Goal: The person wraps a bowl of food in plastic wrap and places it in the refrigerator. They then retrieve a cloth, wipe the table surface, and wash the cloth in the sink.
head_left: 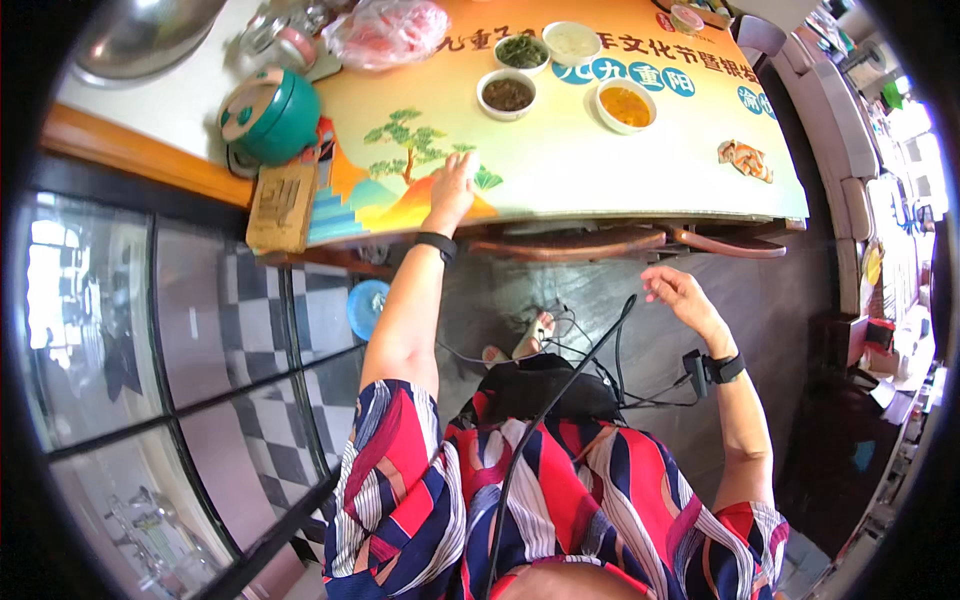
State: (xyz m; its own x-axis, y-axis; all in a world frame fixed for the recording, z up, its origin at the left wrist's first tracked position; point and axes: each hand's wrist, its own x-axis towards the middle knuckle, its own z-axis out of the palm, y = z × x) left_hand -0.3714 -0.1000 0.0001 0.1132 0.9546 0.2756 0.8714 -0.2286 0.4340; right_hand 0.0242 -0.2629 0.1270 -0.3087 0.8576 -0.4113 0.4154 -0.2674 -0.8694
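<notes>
My left hand (454,184) is over the near left part of the printed table cover (540,176), its fingers closed around a small white thing (472,161), mostly hidden. My right hand (675,294) hangs in front of the table edge, fingers loosely bent and apart, with nothing visible in it. Beyond the left hand stand white bowls: one with dark food (508,95), one with green leaves (522,52) and one with pale contents (571,43). Farther right is a bowl with orange-yellow food (625,105). A folded patterned item (745,160) lies near the right end.
A green round appliance (271,116), a brown box (282,208) and a plastic bag with pink contents (386,34) are at the left. Wooden stools (574,244) sit under the table edge. Black cables (619,352) hang before my body. A glass-paned partition (202,300) stands left.
</notes>
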